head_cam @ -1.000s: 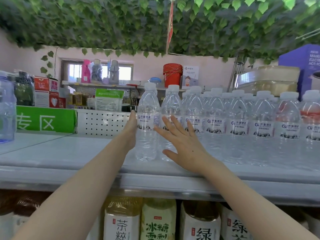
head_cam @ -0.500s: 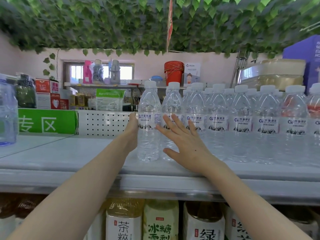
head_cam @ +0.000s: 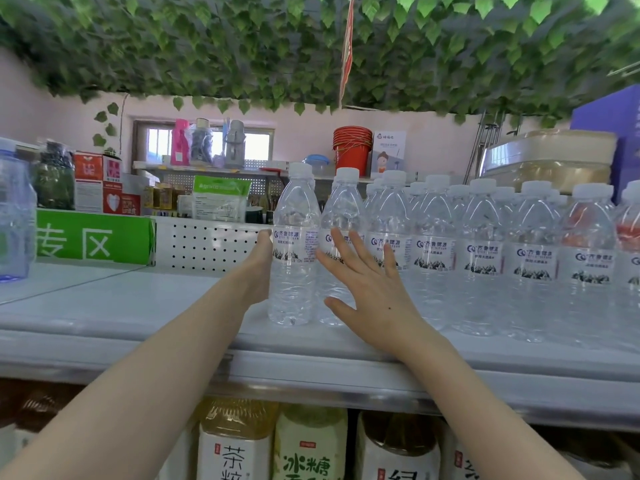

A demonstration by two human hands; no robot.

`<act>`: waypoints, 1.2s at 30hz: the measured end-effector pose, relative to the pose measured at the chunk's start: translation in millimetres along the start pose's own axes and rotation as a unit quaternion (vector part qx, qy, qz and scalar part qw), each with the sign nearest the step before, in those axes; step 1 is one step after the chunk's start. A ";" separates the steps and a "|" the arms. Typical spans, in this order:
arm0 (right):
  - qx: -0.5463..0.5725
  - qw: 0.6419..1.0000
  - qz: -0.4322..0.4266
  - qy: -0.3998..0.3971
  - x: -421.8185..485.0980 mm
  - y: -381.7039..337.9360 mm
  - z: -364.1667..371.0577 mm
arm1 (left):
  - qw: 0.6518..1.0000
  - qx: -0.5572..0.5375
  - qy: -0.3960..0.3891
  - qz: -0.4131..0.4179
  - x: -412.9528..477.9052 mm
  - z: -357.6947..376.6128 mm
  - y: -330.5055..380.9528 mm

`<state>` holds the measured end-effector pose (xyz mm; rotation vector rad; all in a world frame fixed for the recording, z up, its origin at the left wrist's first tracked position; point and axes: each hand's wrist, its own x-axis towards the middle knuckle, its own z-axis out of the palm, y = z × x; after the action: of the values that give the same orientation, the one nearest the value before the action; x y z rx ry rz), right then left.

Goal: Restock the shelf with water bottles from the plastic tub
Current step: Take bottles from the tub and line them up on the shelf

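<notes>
Head: left hand [head_cam: 258, 268] touches bottle [head_cam: 294, 285]; right [head_cam: 374, 299] splayed

Place: a small shop.
Shelf [head_cam: 138, 306]: many identical water bottles [head_cam: 481, 258] stand in rows.
Below: tea drinks [head_cam: 235, 445] with printed labels.
Behind: a green sign [head_cam: 93, 240] and boxed goods [head_cam: 104, 181].

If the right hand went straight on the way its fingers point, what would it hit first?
The right hand, fingers spread, points at the second water bottle from the left; it would meet that bottle's label first. The fingertips may already touch it; depth is unclear.
</notes>
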<state>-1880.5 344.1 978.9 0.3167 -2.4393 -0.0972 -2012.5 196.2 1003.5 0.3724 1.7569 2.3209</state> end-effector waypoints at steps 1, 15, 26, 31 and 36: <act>0.000 1.000 0.000 0.002 0.3 1.0 0.4 | 1.000 0.003 0.004 0.003 0.3 0.9 0.1; -0.014 1.000 0.015 0.022 1.8 0.0 0.8 | 0.999 0.014 0.016 0.040 3.1 2.4 -2.7; -0.063 0.997 0.053 -0.007 4.8 -1.3 -1.3 | 0.995 0.068 0.000 0.078 1.3 -1.0 0.4; -0.079 0.994 0.056 -0.042 5.2 -5.2 -7.1 | 0.994 0.085 -0.009 0.074 -4.1 -2.4 7.1; -0.049 0.995 0.042 -0.069 -0.6 -6.2 -24.2 | 0.993 0.093 0.047 0.063 -30.4 4.5 12.9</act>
<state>-1863.5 338.5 996.3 0.1673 -2.5711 -0.2074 -1982.5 187.3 1014.8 0.4231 2.0598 2.2989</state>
